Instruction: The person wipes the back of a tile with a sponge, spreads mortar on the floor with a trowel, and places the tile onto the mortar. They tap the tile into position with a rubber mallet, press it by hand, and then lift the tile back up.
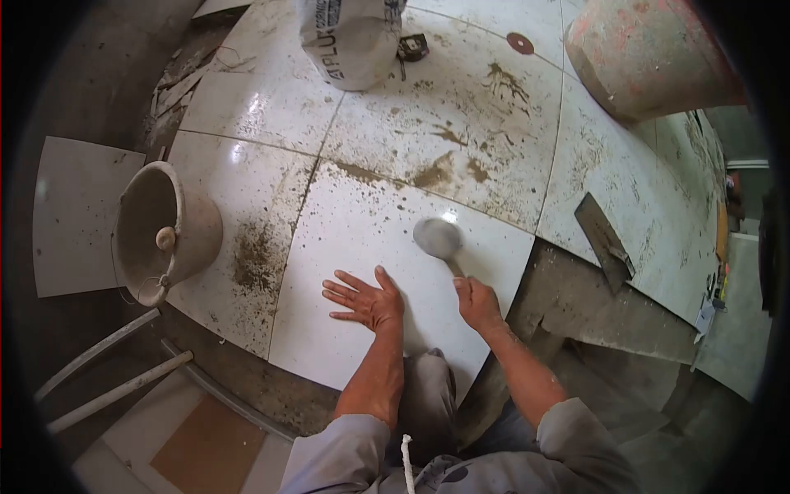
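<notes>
My left hand (370,303) lies flat with fingers spread on a white floor tile (329,247). In my right hand (479,303) is the handle of a mallet (439,238), fingers wrapped round it. The mallet's grey head is over the same tile, a little blurred; whether it touches the surface I cannot tell. Mud specks dot the tile's far part, and its far edge meets dirty tiles in the floor. My knee (432,379) is at the tile's near edge.
A bucket (202,226) with a wooden-knobbed handle stands left. A trowel (603,239) lies right, beside exposed rough floor (568,288). Behind are a white sack (354,41), a tape measure (414,47), a red disc (520,43) and a large tub (650,58). Pipes (123,399) lie lower left.
</notes>
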